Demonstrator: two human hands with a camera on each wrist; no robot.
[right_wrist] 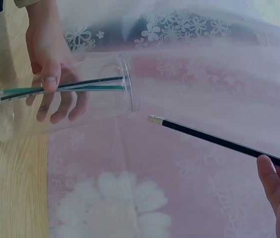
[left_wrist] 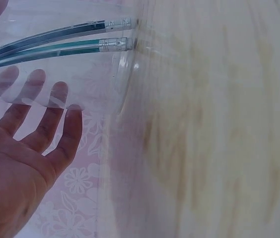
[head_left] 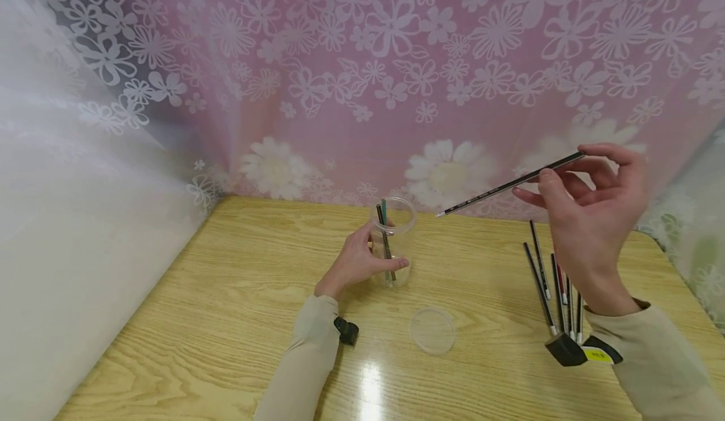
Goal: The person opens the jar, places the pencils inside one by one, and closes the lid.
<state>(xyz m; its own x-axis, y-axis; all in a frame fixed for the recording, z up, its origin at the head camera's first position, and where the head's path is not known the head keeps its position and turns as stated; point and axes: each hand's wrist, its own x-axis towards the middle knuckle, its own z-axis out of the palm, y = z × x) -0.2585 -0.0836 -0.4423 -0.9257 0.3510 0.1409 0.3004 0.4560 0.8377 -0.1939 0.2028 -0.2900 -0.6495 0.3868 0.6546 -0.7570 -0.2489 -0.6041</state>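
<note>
My left hand (head_left: 357, 258) holds a clear plastic jar (right_wrist: 98, 110) upright on the table, its fingers around the far side and the thumb across the near side. Inside the jar lean a black pencil (left_wrist: 55, 35) and a green pencil (left_wrist: 88, 46), eraser ends down at the bottom. Up to the right, my right hand (head_left: 603, 213) pinches another black pencil (head_left: 498, 188) between thumb and fingers. That pencil slants down leftward, and its eraser end (right_wrist: 155, 119) hangs just outside the jar's open mouth, apart from the rim.
A round clear lid (head_left: 433, 330) lies flat on the wooden table (head_left: 226, 320) in front of the jar. Several pencils (head_left: 539, 287), mostly black and one red, lie under the right forearm. A pink flowered curtain (head_left: 351, 125) hangs along the table's back edge.
</note>
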